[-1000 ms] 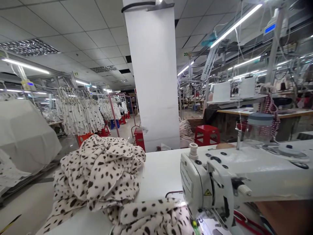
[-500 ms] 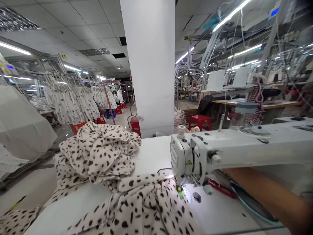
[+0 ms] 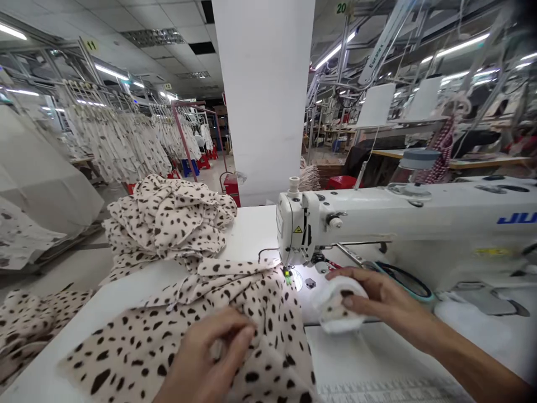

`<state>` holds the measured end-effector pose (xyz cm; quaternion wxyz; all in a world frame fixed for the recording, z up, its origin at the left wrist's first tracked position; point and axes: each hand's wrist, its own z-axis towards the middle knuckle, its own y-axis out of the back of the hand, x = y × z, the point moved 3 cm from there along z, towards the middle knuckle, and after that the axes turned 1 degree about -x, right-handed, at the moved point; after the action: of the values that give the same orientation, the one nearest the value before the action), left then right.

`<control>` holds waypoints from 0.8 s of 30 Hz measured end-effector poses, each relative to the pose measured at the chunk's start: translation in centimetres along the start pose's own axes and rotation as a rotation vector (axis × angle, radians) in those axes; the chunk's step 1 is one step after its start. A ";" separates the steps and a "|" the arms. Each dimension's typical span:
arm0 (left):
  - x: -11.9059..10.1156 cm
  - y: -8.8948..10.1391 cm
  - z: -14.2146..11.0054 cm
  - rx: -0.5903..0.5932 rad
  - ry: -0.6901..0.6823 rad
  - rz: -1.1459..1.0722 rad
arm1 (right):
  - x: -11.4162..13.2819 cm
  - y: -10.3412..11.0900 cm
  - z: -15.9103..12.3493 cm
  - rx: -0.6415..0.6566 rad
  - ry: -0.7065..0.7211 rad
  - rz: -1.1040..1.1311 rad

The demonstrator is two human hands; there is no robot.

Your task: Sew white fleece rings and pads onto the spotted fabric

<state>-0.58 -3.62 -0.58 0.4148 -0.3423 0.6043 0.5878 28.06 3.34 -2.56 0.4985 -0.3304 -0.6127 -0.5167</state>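
Observation:
In the head view my right hand [image 3: 377, 294] is closed on a small white fabric bundle [image 3: 331, 310] with a few dark spots, just right of the needle area. My left hand [image 3: 212, 350] hovers over or rests on the spotted fabric [image 3: 138, 341], its fingers curled toward the thumb; whatever they may hold is hidden. That beige, dark-spotted fabric reaches up to the presser foot [image 3: 287, 274] of the white sewing machine [image 3: 319, 224]. The needle light shines there.
A heap of spotted fabric [image 3: 168, 224] lies at the back left of the white table [image 3: 255, 229]. Behind the machine head are red scissors [image 3: 333, 265] and a teal-rimmed round item [image 3: 409, 280]. A ruler scale [image 3: 377, 390] lies at the front edge. A white pillar [image 3: 264, 101] stands behind.
My right hand has come from behind the machine arm to its front with the white bundle. My left hand has entered over the spotted fabric. The view has tilted down.

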 end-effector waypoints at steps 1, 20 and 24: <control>-0.9 -0.7 0.7 0.045 0.033 -0.144 | 0.4 -0.8 -0.8 0.046 0.011 0.086; -0.5 -7.7 0.0 0.128 0.261 -0.975 | -2.1 -2.9 -5.6 -0.531 -0.018 0.419; -1.1 -9.6 0.2 0.119 0.292 -0.974 | -2.3 -3.7 -7.0 -0.511 -0.038 0.585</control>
<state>8.57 -4.27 -3.65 0.5708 -0.6385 0.4587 0.2367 27.20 -4.02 -6.14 0.5152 -0.6141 -0.3532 -0.4824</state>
